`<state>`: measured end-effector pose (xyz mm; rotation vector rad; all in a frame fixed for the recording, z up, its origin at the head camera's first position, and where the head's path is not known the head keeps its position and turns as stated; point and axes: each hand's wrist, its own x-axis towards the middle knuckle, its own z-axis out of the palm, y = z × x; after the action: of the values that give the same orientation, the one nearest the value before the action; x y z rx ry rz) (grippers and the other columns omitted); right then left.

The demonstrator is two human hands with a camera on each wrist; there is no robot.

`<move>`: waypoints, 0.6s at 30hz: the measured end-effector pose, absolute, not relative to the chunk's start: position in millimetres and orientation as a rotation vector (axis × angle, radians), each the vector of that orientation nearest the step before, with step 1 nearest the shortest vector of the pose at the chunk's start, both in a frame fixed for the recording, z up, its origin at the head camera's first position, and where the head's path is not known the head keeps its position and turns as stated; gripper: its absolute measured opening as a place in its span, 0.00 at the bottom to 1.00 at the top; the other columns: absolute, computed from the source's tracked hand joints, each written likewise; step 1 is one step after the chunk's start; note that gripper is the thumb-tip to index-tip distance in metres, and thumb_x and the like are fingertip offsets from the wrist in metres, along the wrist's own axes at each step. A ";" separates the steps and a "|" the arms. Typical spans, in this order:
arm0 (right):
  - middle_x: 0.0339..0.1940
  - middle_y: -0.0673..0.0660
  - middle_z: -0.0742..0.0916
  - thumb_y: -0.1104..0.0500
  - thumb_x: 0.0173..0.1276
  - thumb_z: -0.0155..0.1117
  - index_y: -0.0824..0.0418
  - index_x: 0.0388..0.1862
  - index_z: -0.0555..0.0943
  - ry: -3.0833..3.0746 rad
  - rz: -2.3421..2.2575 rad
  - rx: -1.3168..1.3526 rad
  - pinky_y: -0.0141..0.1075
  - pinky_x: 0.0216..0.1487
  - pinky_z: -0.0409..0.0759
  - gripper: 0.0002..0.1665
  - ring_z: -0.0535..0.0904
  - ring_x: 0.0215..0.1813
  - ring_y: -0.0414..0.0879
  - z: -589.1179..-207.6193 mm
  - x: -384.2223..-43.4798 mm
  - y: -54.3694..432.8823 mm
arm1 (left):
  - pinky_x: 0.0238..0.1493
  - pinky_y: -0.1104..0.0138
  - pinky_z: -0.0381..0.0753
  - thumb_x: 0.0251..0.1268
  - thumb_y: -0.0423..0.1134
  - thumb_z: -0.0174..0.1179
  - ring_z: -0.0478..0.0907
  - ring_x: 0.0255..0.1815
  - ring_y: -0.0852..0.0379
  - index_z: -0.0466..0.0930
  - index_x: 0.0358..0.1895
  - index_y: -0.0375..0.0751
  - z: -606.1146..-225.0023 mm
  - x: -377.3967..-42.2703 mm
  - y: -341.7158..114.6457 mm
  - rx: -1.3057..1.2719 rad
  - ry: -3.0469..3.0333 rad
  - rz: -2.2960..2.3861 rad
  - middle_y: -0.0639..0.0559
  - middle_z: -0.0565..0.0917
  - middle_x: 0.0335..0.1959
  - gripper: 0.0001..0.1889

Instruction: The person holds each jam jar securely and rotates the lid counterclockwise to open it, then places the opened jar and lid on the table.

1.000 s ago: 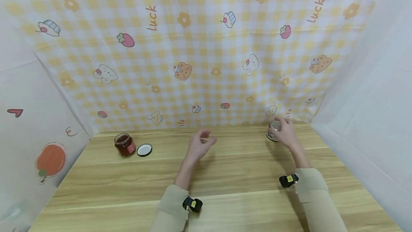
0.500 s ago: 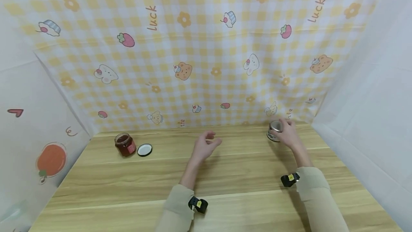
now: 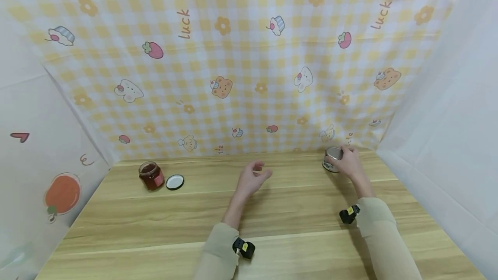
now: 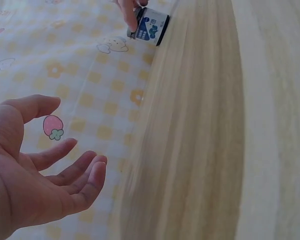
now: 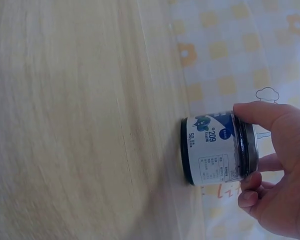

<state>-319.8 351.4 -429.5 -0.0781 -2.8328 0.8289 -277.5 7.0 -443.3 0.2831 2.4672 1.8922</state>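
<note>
At the back right of the table stands a jar (image 5: 210, 147) with a white and blue label and dark contents. Its top looks silver in the head view. My right hand (image 3: 349, 163) grips it around the upper end, with the thumb on one side and curled fingers on the other. The same labelled jar (image 4: 151, 27) shows at the top of the left wrist view. My left hand (image 3: 250, 180) hovers over the middle of the table, fingers loosely bent and holding nothing. In its wrist view, the left hand (image 4: 50, 175) has its thumb and fingers spread apart.
On the left, an uncapped glass jar (image 3: 151, 177) of dark red contents stands upright. Beside it a round lid (image 3: 175, 182) lies with its white inside up. A checked cloth (image 3: 249, 64) hangs behind the wooden table (image 3: 148, 219).
My left hand has drifted to the right over the table. My right hand stays at the labelled jar, with its fingers shifted slightly at the top.
</note>
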 end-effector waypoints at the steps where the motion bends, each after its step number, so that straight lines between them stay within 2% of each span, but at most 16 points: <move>1: 0.64 0.86 0.65 0.46 0.70 0.67 0.84 0.66 0.64 -2.828 0.826 -0.077 0.63 0.54 0.72 0.46 0.60 0.64 0.76 -429.8 -320.2 351.6 | 0.49 0.54 0.82 0.66 0.44 0.66 0.78 0.53 0.42 0.76 0.62 0.32 -443.9 -277.8 7.9 0.282 2.469 1.893 0.33 0.77 0.59 0.26; 5: 0.58 0.85 0.69 0.46 0.68 0.68 0.84 0.60 0.67 -2.814 0.813 -0.076 0.62 0.52 0.72 0.44 0.62 0.61 0.75 -430.3 -322.1 352.4 | 0.50 0.53 0.82 0.66 0.44 0.66 0.79 0.53 0.41 0.76 0.61 0.32 -444.8 -277.9 11.0 0.289 2.463 1.894 0.32 0.77 0.59 0.26; 10: 0.54 0.81 0.73 0.45 0.66 0.70 0.81 0.58 0.71 -2.793 0.817 -0.060 0.59 0.49 0.75 0.42 0.66 0.57 0.71 -432.7 -323.9 355.1 | 0.50 0.53 0.82 0.65 0.44 0.67 0.79 0.54 0.40 0.76 0.61 0.31 -443.8 -277.8 15.2 0.284 2.459 1.885 0.31 0.77 0.59 0.26; 15: 0.42 0.73 0.82 0.47 0.63 0.75 0.77 0.50 0.80 -2.731 0.812 0.006 0.47 0.36 0.79 0.34 0.78 0.41 0.62 -433.9 -324.8 360.1 | 0.50 0.53 0.82 0.65 0.44 0.67 0.78 0.55 0.40 0.75 0.62 0.31 -444.9 -279.5 19.8 0.282 2.445 1.881 0.32 0.76 0.60 0.28; 18: 0.37 0.69 0.86 0.48 0.61 0.77 0.75 0.47 0.83 -2.714 0.815 0.025 0.40 0.30 0.77 0.32 0.80 0.35 0.57 -433.3 -324.7 362.0 | 0.50 0.53 0.82 0.65 0.44 0.67 0.78 0.55 0.40 0.75 0.62 0.30 -447.2 -281.1 23.2 0.285 2.441 1.878 0.32 0.77 0.59 0.28</move>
<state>-324.7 362.0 -433.3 0.0255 -2.7141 0.8145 -281.1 23.2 -447.2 0.2852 2.4405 1.8782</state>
